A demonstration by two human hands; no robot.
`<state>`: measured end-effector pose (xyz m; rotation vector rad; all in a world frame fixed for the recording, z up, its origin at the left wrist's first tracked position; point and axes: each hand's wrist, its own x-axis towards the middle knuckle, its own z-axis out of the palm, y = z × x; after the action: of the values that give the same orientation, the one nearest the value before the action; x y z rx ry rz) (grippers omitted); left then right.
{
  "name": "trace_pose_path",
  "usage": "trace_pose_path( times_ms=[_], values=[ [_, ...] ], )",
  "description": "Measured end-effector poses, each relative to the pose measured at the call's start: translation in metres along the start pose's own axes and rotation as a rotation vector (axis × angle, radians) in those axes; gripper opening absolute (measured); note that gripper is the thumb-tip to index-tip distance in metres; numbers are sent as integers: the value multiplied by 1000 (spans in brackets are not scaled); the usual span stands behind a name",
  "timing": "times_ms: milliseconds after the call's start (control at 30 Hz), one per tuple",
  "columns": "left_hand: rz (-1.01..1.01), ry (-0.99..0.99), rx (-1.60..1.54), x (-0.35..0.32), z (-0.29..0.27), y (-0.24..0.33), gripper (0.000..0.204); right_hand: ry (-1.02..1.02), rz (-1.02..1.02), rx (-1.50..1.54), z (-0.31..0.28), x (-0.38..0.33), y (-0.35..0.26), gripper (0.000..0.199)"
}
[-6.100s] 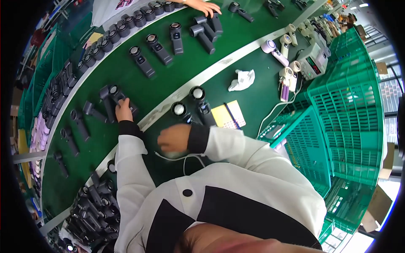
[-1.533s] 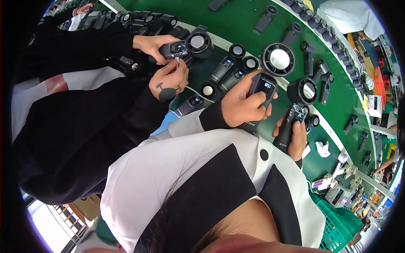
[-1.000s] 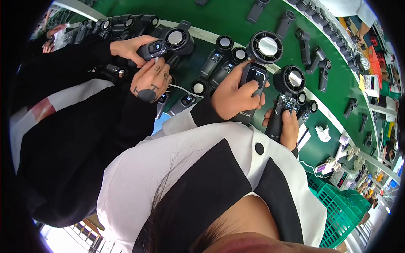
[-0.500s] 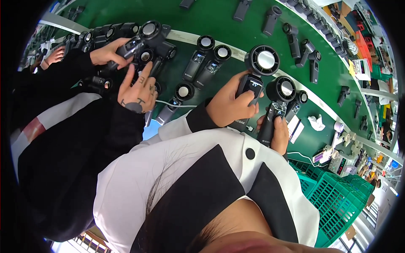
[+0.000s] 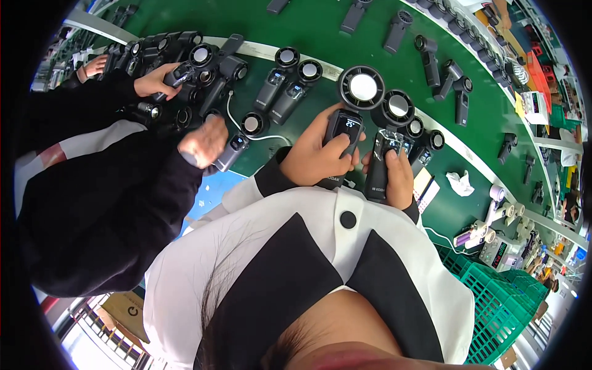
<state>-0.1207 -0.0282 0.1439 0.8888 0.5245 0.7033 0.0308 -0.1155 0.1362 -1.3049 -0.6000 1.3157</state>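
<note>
My left hand (image 5: 322, 153) is closed around a black handheld fan (image 5: 343, 125), thumb pressed to its front below a small lit display. The fan's round silver-centred head points up. Just to the right, my right hand (image 5: 399, 177) grips a second black handheld fan (image 5: 377, 168) upright, its thumb on the front beside the display. The two fan heads nearly meet; I cannot tell whether they touch. Two more handheld fans, one with its head (image 5: 436, 139) in plain view, stand close behind my right hand, partly covered.
At left, a co-worker's hand (image 5: 157, 82) holds another fan; their other hand (image 5: 206, 140) is blurred. Several fans (image 5: 288, 102) lie on the green table, with a white cable (image 5: 233, 111) among them. At right are crumpled tissue (image 5: 459, 183), notepaper (image 5: 425, 188) and a green crate (image 5: 493, 302).
Both my hands and their fans have shifted left in view, the right fan closer to the left one. My right thumb now lies across its fan's front. The co-worker's nearer hand has moved away from the fans.
</note>
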Motion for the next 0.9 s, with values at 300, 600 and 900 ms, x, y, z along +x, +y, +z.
trace_pose_path(
  times_ms=[300, 600, 900],
  values=[
    [40, 40, 20, 1, 10, -9, 55, -51, -21, 16, -11, 5, -4, 30],
    [106, -20, -5, 5, 13, -5, 57, -99, -190, 54, -5, 3, -7, 27],
    [42, -74, -8, -4, 16, -3, 59, -225, -300, 283, 11, -5, -3, 26]
  ],
)
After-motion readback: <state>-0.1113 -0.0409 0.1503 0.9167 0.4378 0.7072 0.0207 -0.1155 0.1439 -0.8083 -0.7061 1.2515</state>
